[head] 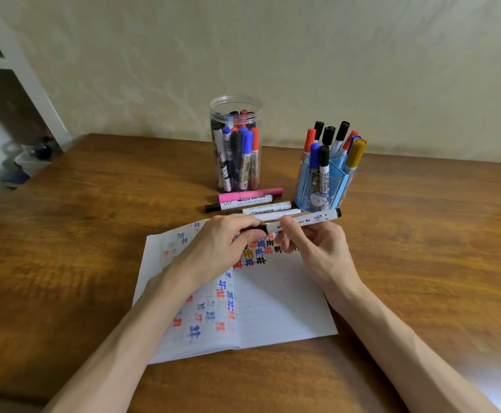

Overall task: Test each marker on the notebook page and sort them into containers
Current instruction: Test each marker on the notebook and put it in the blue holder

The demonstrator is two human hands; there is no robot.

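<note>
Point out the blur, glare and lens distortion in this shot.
Head view: the wide lens bows the far edge of the table and tilts the shelf at left; the left margin is smeared, as are marks on the left page of the notebook; the jar, blue holder and held marker are sharp; pale glare sits at bottom right; shadows are soft.

Legible text: one item.
"WHITE BOARD" down the barrel of black-capped marker in blue holder, far right; held marker print unreadable.

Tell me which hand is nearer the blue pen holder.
Right. The right hand is just in front of the blue pen holder; the left hand is further left, over the notebook. Both hold one marker.
</note>
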